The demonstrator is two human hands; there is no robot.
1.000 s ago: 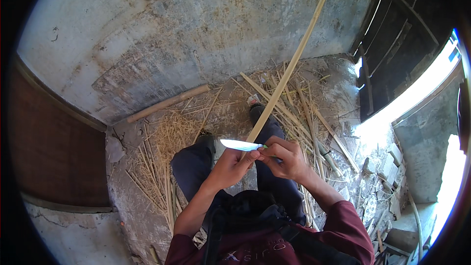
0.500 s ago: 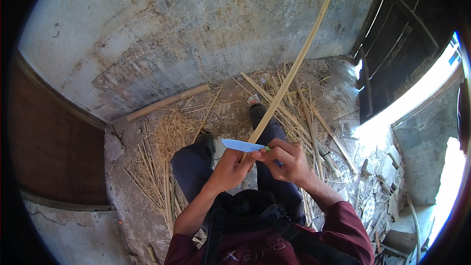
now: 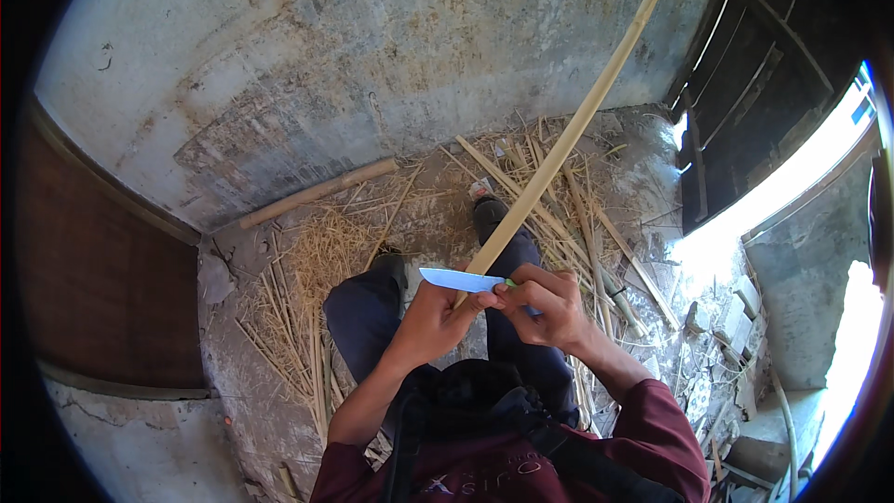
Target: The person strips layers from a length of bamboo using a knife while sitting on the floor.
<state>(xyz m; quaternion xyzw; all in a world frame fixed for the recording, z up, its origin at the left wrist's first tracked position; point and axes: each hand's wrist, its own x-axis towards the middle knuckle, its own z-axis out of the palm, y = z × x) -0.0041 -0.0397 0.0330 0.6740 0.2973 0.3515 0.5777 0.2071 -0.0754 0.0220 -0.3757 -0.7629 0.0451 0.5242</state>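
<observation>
A long pale bamboo strip point(image 3: 570, 138) slants from my lap up and away to the far right. My left hand point(image 3: 436, 321) is closed round its near end, and the thumb reaches toward the blade. In my right hand point(image 3: 549, 305) is a knife point(image 3: 456, 280) with a bluish, shiny blade and a bit of green handle showing. Its blade lies across the strip just above my left hand, the tip pointing left. The fingertips of both hands meet near the base of the blade. Most of the handle is hidden by my right fingers.
Bamboo shavings point(image 3: 326, 247) and loose strips point(image 3: 307, 345) litter the floor left of my legs. More split bamboo point(image 3: 587, 214) lies on the right. A thick bamboo pole point(image 3: 319, 193) rests along the stained wall point(image 3: 372, 65). Broken blocks point(image 3: 736, 321) sit by the bright opening.
The far end of the bamboo strip has swung to the right. The knife and both hands have stayed nearly in place, the blade tilting slightly.
</observation>
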